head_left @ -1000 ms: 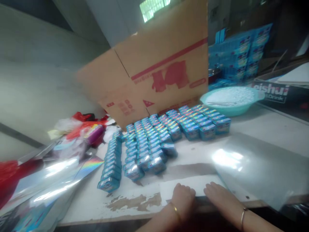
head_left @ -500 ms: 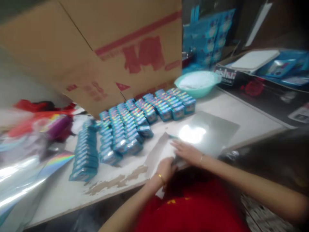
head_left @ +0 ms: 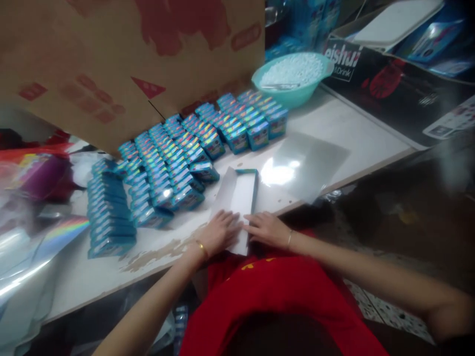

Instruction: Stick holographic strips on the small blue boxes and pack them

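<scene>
A long, narrow cardboard box (head_left: 244, 190), white inside and teal on its outer edge, lies open at the table's front edge with its near end toward me. A pale flap (head_left: 225, 190) stands out along its left side. My left hand (head_left: 221, 231) is closed over the left side near that end, its fingertips reaching over the white inside. From the other side, my right hand (head_left: 269, 229) grips the right wall, fingers bent over it and pointing left. The fingertips of both hands nearly meet. Both thumbs are partly hidden.
Rows of small shiny blue boxes (head_left: 185, 160) stand left of the open box. A clear plastic sheet (head_left: 311, 163) lies to the right. Behind are a turquoise basin (head_left: 293, 96) of white pieces, a large brown carton (head_left: 111, 64) and a black printed box (head_left: 389, 94).
Both hands have moved down to the box's near end, uncovering its white inside. My right hand has come back from the far part. The view has tilted downward.
</scene>
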A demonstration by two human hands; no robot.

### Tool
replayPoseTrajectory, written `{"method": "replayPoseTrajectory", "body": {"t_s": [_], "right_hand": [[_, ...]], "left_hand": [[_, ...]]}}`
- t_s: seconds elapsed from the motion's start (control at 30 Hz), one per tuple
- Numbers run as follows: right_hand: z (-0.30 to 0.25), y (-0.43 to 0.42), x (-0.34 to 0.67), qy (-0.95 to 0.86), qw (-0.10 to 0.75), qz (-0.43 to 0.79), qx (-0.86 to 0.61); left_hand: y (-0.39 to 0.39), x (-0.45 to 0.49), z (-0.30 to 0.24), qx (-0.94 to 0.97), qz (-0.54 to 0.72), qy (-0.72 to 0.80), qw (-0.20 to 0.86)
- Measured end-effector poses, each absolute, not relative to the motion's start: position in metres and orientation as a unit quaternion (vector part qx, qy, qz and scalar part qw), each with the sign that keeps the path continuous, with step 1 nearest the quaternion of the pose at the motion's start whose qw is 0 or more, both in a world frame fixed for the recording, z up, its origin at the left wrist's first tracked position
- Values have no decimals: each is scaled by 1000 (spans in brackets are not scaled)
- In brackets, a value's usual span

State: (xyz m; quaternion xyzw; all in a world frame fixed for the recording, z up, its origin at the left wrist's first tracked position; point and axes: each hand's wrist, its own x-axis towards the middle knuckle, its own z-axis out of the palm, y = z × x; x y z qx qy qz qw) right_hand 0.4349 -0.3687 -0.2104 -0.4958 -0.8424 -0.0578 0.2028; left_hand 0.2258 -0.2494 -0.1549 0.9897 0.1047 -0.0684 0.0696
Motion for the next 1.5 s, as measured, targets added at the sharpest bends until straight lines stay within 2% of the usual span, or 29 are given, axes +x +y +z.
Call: {"method": "replayPoseTrajectory", "body": {"t_s": [0.23, 0.4, 0.53, 0.73, 0.97, 1.07, 1.17, 1.33, 1.43, 1.5], "right_hand": [[-218, -354, 427, -828, 264, -37, -494], [-210, -355, 429, -816, 267, -18, -512], [-209, -349, 448, -841, 241, -35, -482], [-222, -352, 462, -840, 269, -86, -464], [-229, -374, 462, -854, 245, 10, -458], [-233, -372, 454, -818, 307, 3, -486], [-231, -365, 445, -768, 384, 28, -511], [-220, -353, 435, -709, 461, 85, -528], [-217, -348, 434, -701, 469, 109, -526], [-216, -346, 434, -699, 467, 128, -527]], "left_hand": [[-253, 226, -172, 990, -43, 116, 69], [-255, 220, -140, 991, -66, 81, 78], [-243, 211, -115, 996, -64, 52, 42], [-226, 217, -142, 998, -15, 13, 53], [-239, 246, -147, 989, 8, 134, 61], [-245, 251, -152, 981, 56, 154, 99], [-249, 249, -163, 950, 179, 191, 172], [-262, 245, -184, 746, 397, 393, 363], [-276, 249, -195, 669, 386, 453, 446], [-287, 255, -201, 726, 316, 414, 449]]}}
